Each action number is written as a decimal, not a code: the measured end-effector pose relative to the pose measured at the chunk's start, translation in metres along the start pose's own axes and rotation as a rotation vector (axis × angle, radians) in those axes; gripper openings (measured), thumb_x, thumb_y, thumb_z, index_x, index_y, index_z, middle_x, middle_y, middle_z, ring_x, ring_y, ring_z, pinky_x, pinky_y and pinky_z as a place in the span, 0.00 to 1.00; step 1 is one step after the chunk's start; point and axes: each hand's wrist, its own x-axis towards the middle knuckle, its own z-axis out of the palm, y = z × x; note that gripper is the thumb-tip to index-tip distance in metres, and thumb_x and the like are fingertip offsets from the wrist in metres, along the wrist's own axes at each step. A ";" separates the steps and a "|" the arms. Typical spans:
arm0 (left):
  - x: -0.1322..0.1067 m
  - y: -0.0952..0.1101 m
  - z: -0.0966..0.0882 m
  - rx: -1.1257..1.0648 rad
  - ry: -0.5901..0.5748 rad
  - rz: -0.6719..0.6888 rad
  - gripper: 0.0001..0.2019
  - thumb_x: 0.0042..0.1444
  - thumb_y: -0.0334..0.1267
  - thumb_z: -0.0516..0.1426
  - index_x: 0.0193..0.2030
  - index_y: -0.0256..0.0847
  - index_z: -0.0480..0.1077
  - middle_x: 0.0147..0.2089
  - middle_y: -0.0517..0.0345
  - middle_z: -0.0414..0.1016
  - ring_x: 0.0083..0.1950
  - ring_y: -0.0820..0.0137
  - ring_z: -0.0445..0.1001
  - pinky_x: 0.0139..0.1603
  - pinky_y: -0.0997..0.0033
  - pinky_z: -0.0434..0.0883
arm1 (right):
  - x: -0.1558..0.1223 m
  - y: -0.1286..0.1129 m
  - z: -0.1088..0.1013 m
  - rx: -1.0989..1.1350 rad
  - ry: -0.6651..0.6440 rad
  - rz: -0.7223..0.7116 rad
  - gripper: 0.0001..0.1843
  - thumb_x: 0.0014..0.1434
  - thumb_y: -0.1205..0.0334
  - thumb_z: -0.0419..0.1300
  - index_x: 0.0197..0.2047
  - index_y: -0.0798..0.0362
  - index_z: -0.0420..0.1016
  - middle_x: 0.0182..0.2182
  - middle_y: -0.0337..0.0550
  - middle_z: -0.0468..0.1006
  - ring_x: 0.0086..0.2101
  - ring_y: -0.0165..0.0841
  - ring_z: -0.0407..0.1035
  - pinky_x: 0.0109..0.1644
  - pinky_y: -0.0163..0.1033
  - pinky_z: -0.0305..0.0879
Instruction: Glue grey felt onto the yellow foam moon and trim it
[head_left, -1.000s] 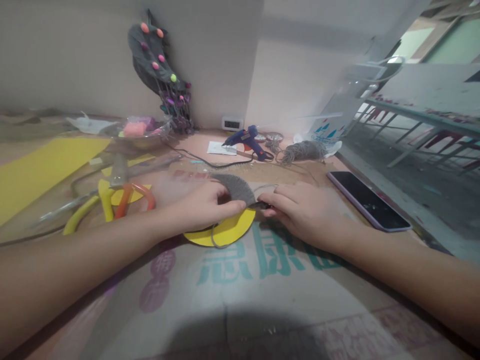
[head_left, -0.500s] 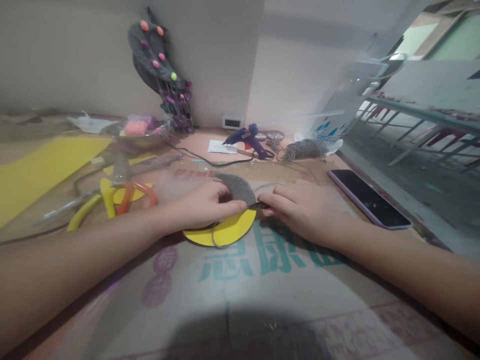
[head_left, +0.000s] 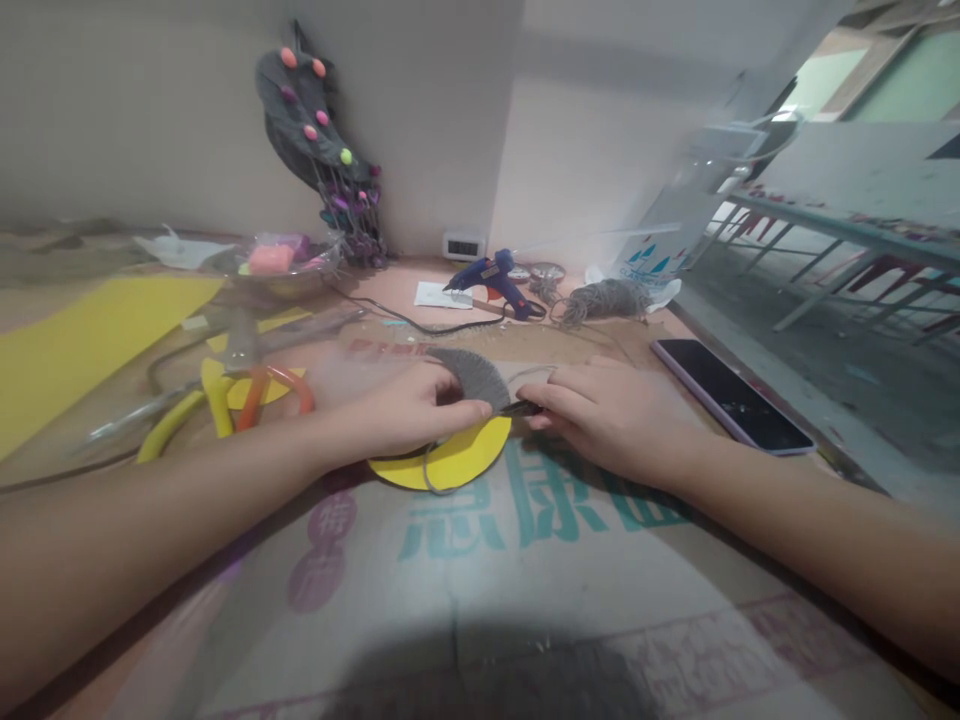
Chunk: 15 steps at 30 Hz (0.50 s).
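Flat on the printed cardboard lies a curved yellow piece (head_left: 466, 458), with a loop of grey yarn across its lower edge. Its upper part is closely wrapped in grey yarn (head_left: 474, 378). My left hand (head_left: 420, 405) is closed on this yarn-wrapped piece, thumb along its inner edge. In the fingers of my right hand (head_left: 592, 415) is a thin dark pointed tool (head_left: 517, 408); its kind is not clear. The tool's tip meets the right edge of the wrapped part, close to my left thumb. A loose yarn strand curves behind my right fingers.
Beyond my hands are a blue glue gun (head_left: 491, 280), a grey yarn bundle (head_left: 607, 300) and a small clock (head_left: 463, 245). A phone (head_left: 735, 395) lies right. Orange-handled scissors (head_left: 259, 395) and yellow-handled pliers (head_left: 214, 400) lie left, near a yellow sheet (head_left: 97, 340).
My right hand has drawn slightly away from my left, so more of the dark tool shows between them. My left hand keeps its hold on the wrapped piece.
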 end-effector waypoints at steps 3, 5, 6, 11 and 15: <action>0.000 -0.001 0.000 0.017 0.001 0.002 0.25 0.55 0.58 0.50 0.29 0.35 0.72 0.29 0.57 0.73 0.28 0.70 0.68 0.25 0.73 0.59 | 0.000 0.000 0.000 -0.003 0.022 -0.008 0.18 0.69 0.54 0.45 0.47 0.54 0.72 0.30 0.42 0.75 0.30 0.32 0.66 0.34 0.39 0.48; 0.001 -0.001 0.000 0.016 -0.010 0.012 0.25 0.55 0.58 0.50 0.31 0.35 0.73 0.30 0.56 0.74 0.29 0.69 0.69 0.26 0.73 0.60 | 0.001 -0.001 -0.001 0.000 0.034 -0.015 0.18 0.69 0.54 0.45 0.46 0.54 0.72 0.29 0.42 0.75 0.29 0.32 0.66 0.34 0.39 0.48; 0.001 -0.001 0.000 0.012 -0.017 0.016 0.25 0.55 0.58 0.50 0.31 0.35 0.73 0.31 0.56 0.74 0.30 0.69 0.69 0.26 0.73 0.60 | 0.001 -0.001 -0.001 -0.001 0.035 -0.016 0.18 0.69 0.54 0.45 0.45 0.54 0.72 0.29 0.42 0.75 0.29 0.32 0.66 0.34 0.38 0.48; 0.001 -0.002 -0.001 -0.016 -0.024 0.052 0.23 0.56 0.55 0.50 0.34 0.36 0.73 0.34 0.57 0.76 0.32 0.69 0.71 0.29 0.73 0.63 | 0.002 -0.002 -0.002 0.006 0.009 -0.008 0.17 0.68 0.54 0.47 0.45 0.55 0.73 0.29 0.42 0.75 0.29 0.33 0.66 0.33 0.38 0.48; 0.001 -0.002 -0.001 -0.004 -0.029 0.050 0.23 0.57 0.55 0.50 0.33 0.35 0.73 0.33 0.57 0.76 0.32 0.69 0.71 0.28 0.74 0.62 | 0.003 -0.002 -0.002 0.030 0.012 0.002 0.16 0.68 0.55 0.48 0.45 0.54 0.73 0.28 0.42 0.75 0.29 0.33 0.66 0.33 0.38 0.48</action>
